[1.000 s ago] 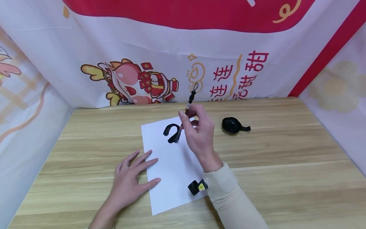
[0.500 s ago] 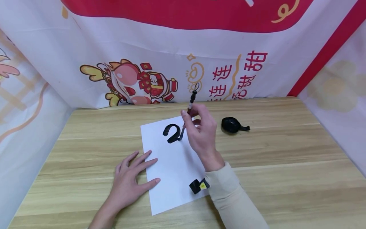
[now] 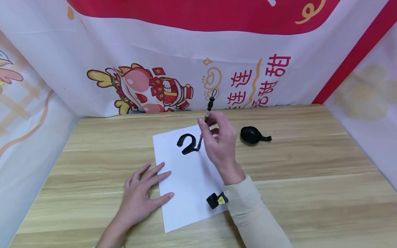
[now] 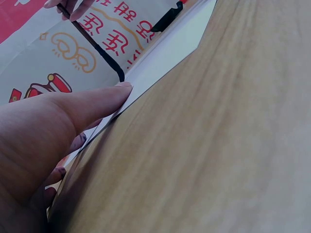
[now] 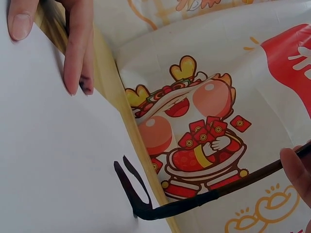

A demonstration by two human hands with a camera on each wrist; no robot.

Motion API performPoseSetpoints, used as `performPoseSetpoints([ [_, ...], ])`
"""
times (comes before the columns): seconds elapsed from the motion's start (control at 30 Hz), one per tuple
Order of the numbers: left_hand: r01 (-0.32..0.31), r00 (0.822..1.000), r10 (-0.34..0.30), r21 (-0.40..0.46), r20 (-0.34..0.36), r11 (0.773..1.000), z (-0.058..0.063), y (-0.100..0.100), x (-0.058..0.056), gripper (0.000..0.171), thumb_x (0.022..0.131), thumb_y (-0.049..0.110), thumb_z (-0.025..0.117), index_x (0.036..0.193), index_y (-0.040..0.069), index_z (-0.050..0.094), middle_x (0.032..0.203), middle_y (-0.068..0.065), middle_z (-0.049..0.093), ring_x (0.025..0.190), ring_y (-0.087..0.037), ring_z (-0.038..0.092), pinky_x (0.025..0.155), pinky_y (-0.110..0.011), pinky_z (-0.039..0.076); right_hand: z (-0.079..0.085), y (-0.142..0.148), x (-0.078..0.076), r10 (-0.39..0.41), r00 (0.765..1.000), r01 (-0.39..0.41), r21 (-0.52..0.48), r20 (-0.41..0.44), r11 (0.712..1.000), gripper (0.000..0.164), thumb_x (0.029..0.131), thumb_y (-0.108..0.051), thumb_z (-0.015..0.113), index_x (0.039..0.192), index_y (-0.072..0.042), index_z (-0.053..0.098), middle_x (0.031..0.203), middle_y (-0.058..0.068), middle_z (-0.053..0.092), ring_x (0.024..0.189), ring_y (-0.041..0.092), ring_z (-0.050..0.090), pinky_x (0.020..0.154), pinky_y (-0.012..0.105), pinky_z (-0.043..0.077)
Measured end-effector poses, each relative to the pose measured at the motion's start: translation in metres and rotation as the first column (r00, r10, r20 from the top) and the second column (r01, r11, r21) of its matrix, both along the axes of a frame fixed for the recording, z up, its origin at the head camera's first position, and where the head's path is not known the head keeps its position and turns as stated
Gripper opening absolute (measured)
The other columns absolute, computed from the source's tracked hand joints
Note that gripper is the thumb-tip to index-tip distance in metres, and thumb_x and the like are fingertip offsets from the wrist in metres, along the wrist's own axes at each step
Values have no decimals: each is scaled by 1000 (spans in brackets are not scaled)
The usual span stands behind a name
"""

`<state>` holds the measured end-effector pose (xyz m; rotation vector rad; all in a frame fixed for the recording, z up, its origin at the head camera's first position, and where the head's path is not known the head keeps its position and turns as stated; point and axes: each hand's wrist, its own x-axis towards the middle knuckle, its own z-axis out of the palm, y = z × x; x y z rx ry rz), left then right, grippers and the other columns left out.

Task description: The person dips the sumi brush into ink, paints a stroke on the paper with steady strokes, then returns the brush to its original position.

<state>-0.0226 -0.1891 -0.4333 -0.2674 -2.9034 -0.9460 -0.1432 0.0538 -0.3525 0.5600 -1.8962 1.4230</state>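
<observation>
In the head view my right hand (image 3: 221,144) pinches the dark shaft of a calligraphy brush (image 3: 207,116), held upright with a slight tilt. The bristles bend against a white paper sheet (image 3: 183,186), at the end of a black ink figure shaped like a 2 (image 3: 191,136). The right wrist view shows the bent black tip of the brush (image 5: 180,208) meeting the ink stroke. My left hand (image 3: 144,191) lies spread at the sheet's left edge, thumb and fingertips on the paper. In the left wrist view its thumb (image 4: 104,99) presses near the paper's border.
A small round black dish-like thing (image 3: 251,135) with a short handle sits right of the paper. A black block with a yellow label (image 3: 213,200) shows beside the right cuff. Printed cloth (image 3: 173,44) stands along the back of the wooden table (image 3: 297,206).
My right hand has moved slightly right with the brush, and the ink figure's bottom stroke has grown longer to the right. The left hand has stayed in place.
</observation>
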Motion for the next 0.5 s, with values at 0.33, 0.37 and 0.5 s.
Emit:
performPoseSetpoints([
  [0.33, -3, 1000, 3, 0, -1, 1000, 1, 0, 0, 61, 85, 50, 89, 141, 35, 72, 166, 6, 53, 158, -40, 31, 118, -70, 19, 2, 1, 1, -23, 1000, 24, 23, -16, 999, 13, 100, -4, 72, 110, 2, 66, 95, 17, 70, 80, 25, 72, 62, 24, 60],
  [0.37, -3, 1000, 3, 0, -2, 1000, 1, 0, 0, 61, 85, 50, 89, 141, 35, 72, 166, 6, 53, 158, -40, 31, 118, -70, 19, 2, 1, 1, -25, 1000, 26, 26, -17, 999, 13, 100, -4, 72, 110, 1, 66, 95, 17, 70, 80, 25, 72, 62, 24, 60],
  [0.5, -1, 1000, 1, -2, -5, 1000, 0, 0, 0, 61, 85, 49, 89, 141, 35, 72, 166, 6, 53, 158, -40, 32, 118, -70, 18, 2, 1, 1, -32, 999, 32, 37, -23, 999, 13, 100, -4, 73, 110, 1, 67, 95, 16, 71, 83, 25, 72, 62, 26, 60],
])
